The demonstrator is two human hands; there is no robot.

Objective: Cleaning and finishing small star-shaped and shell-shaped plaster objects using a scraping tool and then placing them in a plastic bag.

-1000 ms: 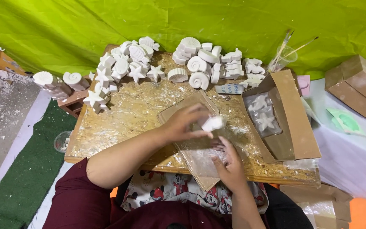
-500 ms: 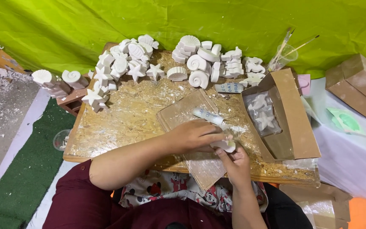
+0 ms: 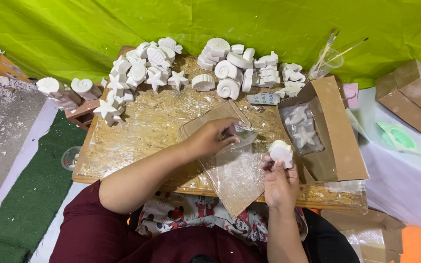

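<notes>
1. Two hands work at the near edge of the wooden board (image 3: 137, 131): the right hand (image 3: 279, 182) grips a white plaster figure (image 3: 281, 153), and the left hand (image 3: 210, 139) pinches a clear plastic bag (image 3: 235, 168).
2. Open board lies to the left.
3. An open cardboard box (image 3: 334, 141) stands just right of the figure.
4. Plaster shells and stars (image 3: 230, 73) crowd the far edge.
</notes>
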